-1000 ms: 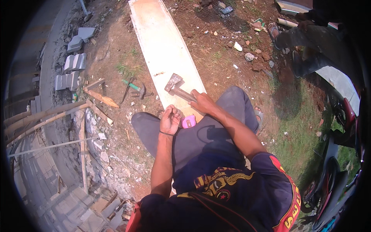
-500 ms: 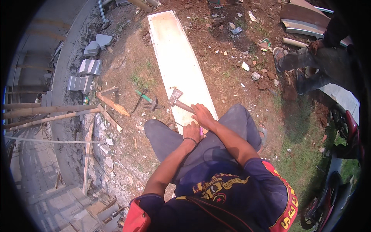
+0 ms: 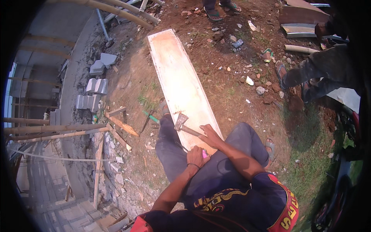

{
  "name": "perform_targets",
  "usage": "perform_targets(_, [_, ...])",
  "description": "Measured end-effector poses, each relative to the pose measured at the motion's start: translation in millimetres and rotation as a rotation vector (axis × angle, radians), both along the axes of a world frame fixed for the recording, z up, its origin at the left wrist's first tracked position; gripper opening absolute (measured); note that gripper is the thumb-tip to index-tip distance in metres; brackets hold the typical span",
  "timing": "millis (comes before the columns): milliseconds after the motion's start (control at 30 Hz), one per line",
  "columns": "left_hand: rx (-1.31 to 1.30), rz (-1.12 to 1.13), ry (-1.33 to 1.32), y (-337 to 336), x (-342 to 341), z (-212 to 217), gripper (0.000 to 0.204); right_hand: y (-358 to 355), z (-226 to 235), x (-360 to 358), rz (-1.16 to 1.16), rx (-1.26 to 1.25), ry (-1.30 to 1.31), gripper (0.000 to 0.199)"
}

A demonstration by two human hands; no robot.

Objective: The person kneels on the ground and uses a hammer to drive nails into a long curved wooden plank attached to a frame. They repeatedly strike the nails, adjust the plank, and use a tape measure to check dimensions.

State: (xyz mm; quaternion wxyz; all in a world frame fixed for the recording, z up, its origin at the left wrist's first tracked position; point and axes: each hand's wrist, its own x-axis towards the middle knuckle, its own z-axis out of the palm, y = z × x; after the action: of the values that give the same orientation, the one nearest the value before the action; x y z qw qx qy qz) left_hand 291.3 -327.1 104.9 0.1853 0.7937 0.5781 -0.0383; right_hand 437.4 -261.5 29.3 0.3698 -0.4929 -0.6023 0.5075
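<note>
My right hand (image 3: 211,138) is closed round the handle end of a hatchet (image 3: 181,121), whose metal head rests on or just above a long whitish board (image 3: 181,75). Close to my lap, my left hand (image 3: 196,156) is closed on a pink-handled tool (image 3: 205,153). A thin dark shaft sticks out past its fingers toward the board, though its join with the pink part is hidden. My legs straddle the board's near end. On the ground left of the board lies a green-handled tool (image 3: 150,116), partly hidden by my left leg.
Wood scraps (image 3: 123,124) and grey concrete blocks (image 3: 96,86) lie to the left, near bamboo poles (image 3: 58,128). Another person's legs (image 3: 328,67) are at the right; sandalled feet (image 3: 213,14) stand beyond the board. Stones and rubble dot the soil.
The view has tilted, so the scene sits lower. My left leg has shifted toward the board, covering part of the green-handled tool. Both hands keep their hold.
</note>
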Motion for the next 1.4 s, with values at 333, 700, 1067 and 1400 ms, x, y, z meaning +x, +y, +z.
perform_targets(333, [-0.526,0.126,-0.680,77,-26,19,0.037,16,62,23,0.284,-0.572,0.507,0.009])
perform_targets(700, [-0.783,0.357,-0.883,212,-52,31,0.043,149,93,-16,0.033,-0.580,0.853,0.010])
perform_targets(1067, [-0.063,-0.018,-0.219,443,-151,45,0.040,409,49,-25,-0.651,-0.240,1.047,0.021])
perform_targets(1400, [0.141,0.038,0.423,741,-141,19,0.049,396,-15,-106,-0.396,0.343,-0.216,0.045])
